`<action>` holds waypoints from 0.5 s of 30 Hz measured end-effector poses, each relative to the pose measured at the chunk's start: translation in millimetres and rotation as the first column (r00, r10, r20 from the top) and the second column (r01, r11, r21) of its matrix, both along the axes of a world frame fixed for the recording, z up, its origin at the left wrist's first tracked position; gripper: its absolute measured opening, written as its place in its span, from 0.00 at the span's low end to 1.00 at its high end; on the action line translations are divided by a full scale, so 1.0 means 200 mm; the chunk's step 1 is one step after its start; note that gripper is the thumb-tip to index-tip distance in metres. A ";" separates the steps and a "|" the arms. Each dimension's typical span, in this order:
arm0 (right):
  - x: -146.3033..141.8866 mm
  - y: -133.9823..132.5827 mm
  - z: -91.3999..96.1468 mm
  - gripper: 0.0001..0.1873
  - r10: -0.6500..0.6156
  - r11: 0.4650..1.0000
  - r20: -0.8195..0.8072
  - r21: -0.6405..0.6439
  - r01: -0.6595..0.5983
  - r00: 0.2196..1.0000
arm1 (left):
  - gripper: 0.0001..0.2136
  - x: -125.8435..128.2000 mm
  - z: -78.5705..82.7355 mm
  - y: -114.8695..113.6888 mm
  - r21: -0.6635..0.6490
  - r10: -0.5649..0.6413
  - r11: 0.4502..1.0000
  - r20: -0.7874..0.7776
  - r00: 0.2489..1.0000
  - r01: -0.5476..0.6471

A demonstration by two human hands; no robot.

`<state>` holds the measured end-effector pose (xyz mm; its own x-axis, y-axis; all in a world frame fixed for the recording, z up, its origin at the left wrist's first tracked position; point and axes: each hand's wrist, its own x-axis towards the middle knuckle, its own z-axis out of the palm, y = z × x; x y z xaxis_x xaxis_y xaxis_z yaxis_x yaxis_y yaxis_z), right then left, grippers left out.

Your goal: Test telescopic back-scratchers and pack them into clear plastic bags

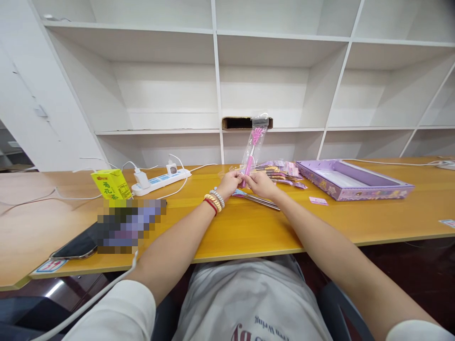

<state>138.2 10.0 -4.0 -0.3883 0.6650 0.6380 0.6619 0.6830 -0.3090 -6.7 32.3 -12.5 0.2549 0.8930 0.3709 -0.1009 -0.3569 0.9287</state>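
A pink back scratcher (256, 135) with a hand-shaped head stands upright in a clear plastic bag (261, 124). My left hand (231, 182) and my right hand (260, 183) both pinch the lower end of the bag, around the pink handle. Which fingers press on the handle itself is too small to make out. Below my hands, metal rods (263, 202) with a light blue end lie on the table. Just behind my right hand is a heap of packaged items (284, 171) in purple, pink and yellow.
To the right lie a purple open box (373, 193) and a small pink card (318, 201). On the left are a power strip (161, 181) with plugs and cables, a yellow carton (111, 185) and a phone (80, 241). White shelving (218, 85) rises behind the table, holding a cardboard box (227, 124).
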 end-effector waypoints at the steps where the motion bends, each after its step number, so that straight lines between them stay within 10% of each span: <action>1: 0.00 0.00 0.00 0.27 0.024 1.000 0.003 -0.014 -0.024 1.000 | 0.08 0.00 0.00 0.00 -0.020 -0.026 0.999 0.005 1.000 0.026; 15: 0.00 0.01 -0.01 0.28 0.060 0.998 -0.020 0.018 -0.059 0.998 | 0.15 -0.03 0.03 -0.04 -0.154 -0.297 0.936 0.144 0.944 0.318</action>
<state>137.8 12.0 -6.7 -0.4133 0.6296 0.6579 0.6134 0.7264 -0.3098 -13.2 24.6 -5.8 0.4914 0.8307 0.2617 -0.2911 -0.1265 0.9483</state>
